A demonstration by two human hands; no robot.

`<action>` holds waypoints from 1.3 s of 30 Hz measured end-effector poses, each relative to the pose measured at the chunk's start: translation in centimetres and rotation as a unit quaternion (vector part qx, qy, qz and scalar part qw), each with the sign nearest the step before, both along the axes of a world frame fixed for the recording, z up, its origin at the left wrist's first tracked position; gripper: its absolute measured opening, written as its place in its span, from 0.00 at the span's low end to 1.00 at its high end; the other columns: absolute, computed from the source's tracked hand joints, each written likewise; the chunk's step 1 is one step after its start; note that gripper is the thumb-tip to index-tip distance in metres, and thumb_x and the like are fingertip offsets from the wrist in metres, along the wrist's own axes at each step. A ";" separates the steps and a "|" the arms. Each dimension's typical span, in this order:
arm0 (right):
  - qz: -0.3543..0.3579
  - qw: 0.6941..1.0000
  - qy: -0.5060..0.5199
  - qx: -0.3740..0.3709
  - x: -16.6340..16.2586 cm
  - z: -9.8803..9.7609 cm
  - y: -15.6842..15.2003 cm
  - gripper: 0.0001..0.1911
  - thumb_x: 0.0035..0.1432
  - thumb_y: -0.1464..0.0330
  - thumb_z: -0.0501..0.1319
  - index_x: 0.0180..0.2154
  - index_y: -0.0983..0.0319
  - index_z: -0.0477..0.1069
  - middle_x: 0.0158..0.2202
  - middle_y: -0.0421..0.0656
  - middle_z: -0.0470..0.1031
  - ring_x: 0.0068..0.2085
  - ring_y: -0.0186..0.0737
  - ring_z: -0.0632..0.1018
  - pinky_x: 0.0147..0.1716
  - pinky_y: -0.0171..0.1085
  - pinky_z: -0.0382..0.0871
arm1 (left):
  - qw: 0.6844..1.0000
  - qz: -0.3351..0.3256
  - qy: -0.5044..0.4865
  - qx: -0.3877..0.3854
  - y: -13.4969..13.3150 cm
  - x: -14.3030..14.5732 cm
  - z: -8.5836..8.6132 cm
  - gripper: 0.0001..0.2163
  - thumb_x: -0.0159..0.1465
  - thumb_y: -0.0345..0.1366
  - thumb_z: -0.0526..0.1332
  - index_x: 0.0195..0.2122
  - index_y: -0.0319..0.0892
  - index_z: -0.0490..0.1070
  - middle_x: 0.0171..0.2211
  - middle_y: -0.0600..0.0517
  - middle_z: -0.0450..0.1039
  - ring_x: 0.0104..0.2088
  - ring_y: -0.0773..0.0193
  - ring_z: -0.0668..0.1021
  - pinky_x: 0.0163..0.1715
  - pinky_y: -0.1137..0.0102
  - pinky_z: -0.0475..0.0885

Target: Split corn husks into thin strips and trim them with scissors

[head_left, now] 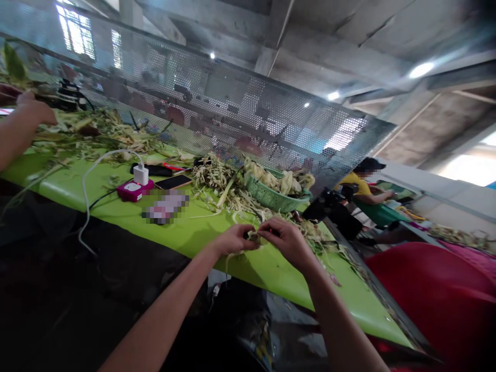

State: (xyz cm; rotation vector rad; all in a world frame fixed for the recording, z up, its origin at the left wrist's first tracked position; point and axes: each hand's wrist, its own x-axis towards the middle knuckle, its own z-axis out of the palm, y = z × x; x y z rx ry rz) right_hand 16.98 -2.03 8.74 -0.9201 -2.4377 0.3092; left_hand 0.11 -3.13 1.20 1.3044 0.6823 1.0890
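Note:
Close together over the front of the green tabletop (pixel 186 232) are my two hands. My left hand (pixel 235 239) is closed with fingertips round a small pale green plant piece (pixel 253 236). From the right, the fingers of my right hand (pixel 284 238) pinch the same piece. A thin pale strand (pixel 228 262) hangs below my left hand. Just beyond my hands stands a green plastic basket (pixel 273 199) holding pale, wilted plant matter (pixel 289 182). Heaped plant scraps (pixel 217 175) lie left of the basket, and more strips (pixel 318 232) lie to the right.
A pink power socket (pixel 134 190) with a white charger (pixel 140 174) and a phone (pixel 173 182) lie left. A co-worker's hand (pixel 34 111) is at far left. Behind the table rises a perforated metal screen (pixel 194 93). A red chair (pixel 430 279) stands right; another person (pixel 362 183) sits beyond.

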 end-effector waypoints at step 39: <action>-0.053 0.998 0.027 0.029 -0.1 -1.2 0.1 0.08 0.59 0.64 0.59 0.31 0.60 0.72 0.30 0.43 0.74 0.33 0.40 0.73 0.34 0.37 0.64 | 0.992 0.126 0.001 0.025 0.2 -0.7 -0.7 0.18 0.51 0.39 0.67 0.38 0.43 0.60 0.30 0.56 0.60 0.30 0.69 0.64 0.31 0.73 0.61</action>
